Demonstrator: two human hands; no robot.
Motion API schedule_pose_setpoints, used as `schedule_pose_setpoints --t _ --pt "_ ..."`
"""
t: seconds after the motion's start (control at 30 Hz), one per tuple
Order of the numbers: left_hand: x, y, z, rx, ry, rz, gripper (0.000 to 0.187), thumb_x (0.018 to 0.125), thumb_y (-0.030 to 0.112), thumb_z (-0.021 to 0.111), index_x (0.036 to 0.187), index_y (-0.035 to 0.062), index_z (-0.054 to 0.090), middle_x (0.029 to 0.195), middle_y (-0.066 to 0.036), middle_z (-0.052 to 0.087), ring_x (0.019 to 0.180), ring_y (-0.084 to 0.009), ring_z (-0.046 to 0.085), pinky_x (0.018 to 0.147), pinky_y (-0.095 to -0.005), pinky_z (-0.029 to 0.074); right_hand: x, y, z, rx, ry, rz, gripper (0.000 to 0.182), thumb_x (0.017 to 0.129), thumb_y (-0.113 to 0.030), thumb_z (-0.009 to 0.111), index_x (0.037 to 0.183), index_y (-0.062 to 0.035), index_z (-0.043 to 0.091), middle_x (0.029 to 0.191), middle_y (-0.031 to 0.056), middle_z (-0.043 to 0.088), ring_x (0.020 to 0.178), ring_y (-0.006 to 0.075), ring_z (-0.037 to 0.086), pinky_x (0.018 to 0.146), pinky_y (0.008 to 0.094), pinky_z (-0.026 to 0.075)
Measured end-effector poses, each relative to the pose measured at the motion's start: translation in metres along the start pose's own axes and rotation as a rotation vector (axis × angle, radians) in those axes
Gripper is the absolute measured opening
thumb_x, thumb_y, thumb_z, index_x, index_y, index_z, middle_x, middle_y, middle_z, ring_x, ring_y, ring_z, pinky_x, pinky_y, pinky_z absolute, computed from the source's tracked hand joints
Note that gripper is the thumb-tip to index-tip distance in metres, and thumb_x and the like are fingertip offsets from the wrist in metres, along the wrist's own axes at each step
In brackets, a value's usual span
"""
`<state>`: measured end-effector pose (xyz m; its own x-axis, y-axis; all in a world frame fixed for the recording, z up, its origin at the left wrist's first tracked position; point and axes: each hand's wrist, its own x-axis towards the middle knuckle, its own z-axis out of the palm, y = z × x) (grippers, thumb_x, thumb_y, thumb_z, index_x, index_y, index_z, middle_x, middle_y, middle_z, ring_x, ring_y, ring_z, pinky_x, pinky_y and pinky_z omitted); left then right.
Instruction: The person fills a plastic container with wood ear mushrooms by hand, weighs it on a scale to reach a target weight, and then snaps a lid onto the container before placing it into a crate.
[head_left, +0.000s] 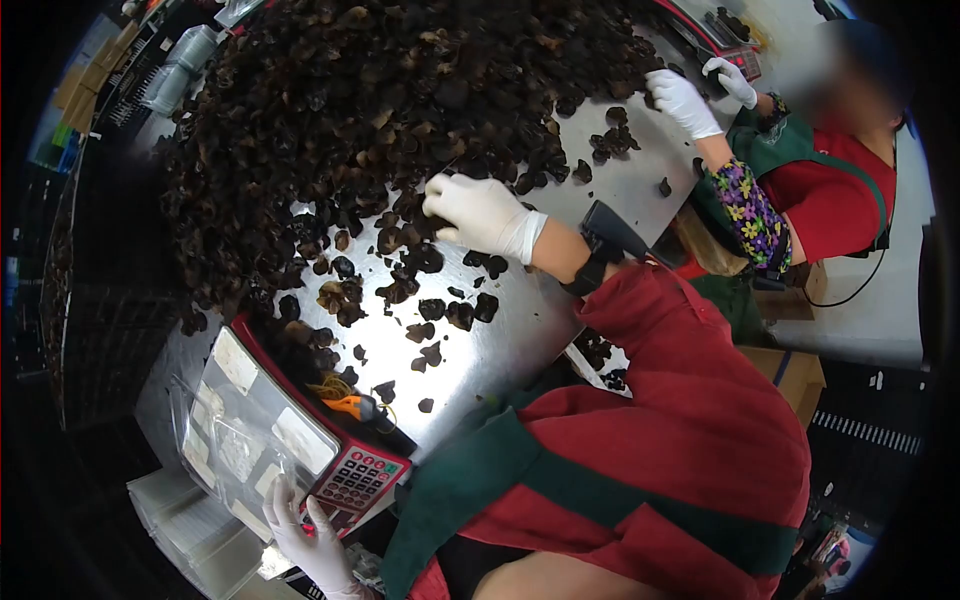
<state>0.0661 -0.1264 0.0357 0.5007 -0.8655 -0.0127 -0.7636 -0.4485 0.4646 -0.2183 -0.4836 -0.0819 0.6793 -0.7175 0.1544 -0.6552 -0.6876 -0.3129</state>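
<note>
Sitting at the lower left, stacked clear plastic containers (185, 535) are standing near a red scale (345, 442), whose top is bearing a clear plastic bag (235, 450). The gloved left hand (310, 545) is holding its fingers slightly spread, thumb apart, beside the keypad (355, 478); whether the fingertips are touching the scale or the bag, I cannot tell. An orange-handled tool (347, 404) is lying along the scale's table side. Beyond it, a large pile of dark, ruffled pieces (400, 100) is covering much of the metal table (520, 335), and loose pieces (460, 314) are lying scattered below it. The gloved right hand (480, 215) is curling its fingers at the pile's lower edge; its fingertips are partly hidden, so I cannot tell whether they are pinching a piece. Farther right, a co-worker (835, 190) in a red shirt and green apron is reaching one gloved hand (685, 103) to the pile's right edge, while the other gloved hand (732, 82) is hovering near a second red device (745, 62).
</note>
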Motion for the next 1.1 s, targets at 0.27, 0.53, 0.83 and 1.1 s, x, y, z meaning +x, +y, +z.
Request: schedule_pose_setpoints --t 0.27,0.53,0.83,1.1 --pt "-0.001 -0.001 0.004 0.011 0.027 0.003 0.041 0.092 0.004 0.062 0.132 0.0008 0.054 0.126 -0.017 0.056 0.109 -0.0319 0.06 0.093 -0.0391 0.051 0.046 0.02 -0.031 0.71 0.02 0.227 0.013 0.087 -0.006 0.066 0.098 0.0008 0.068 0.082 0.0083 0.07 0.068 0.0128 0.065 0.066 0.0286 0.053" --pt "-0.002 0.002 0.003 0.003 0.012 -0.012 0.038 0.092 0.004 0.061 0.129 0.0001 0.055 0.128 -0.018 0.054 0.113 -0.0339 0.057 0.096 -0.0408 0.05 0.128 0.015 -0.018 0.361 0.19 0.157 0.035 0.086 -0.029 0.069 0.115 -0.0096 0.067 0.108 0.0096 0.067 0.099 0.0243 0.062 0.085 0.0357 0.053" --pt "0.0 0.009 0.005 0.028 0.052 0.009 0.039 0.09 0.004 0.064 0.128 0.0009 0.056 0.126 -0.018 0.055 0.112 -0.0345 0.058 0.094 -0.0404 0.05 0.141 -0.009 0.046 -0.042 0.197 -0.067 0.036 0.079 -0.032 0.074 0.113 -0.0217 0.068 0.121 0.0063 0.059 0.109 0.0253 0.06 0.08 0.041 0.056" --pt "0.005 0.005 0.005 -0.003 0.037 0.062 0.043 0.086 0.0 0.065 0.128 0.0022 0.057 0.122 -0.017 0.057 0.107 -0.0343 0.059 0.092 -0.0409 0.048 0.136 -0.033 -0.021 1.475 -0.087 0.346 0.027 0.092 -0.028 0.069 0.106 -0.0043 0.072 0.104 0.0079 0.074 0.085 0.0159 0.069 0.074 0.0293 0.055"
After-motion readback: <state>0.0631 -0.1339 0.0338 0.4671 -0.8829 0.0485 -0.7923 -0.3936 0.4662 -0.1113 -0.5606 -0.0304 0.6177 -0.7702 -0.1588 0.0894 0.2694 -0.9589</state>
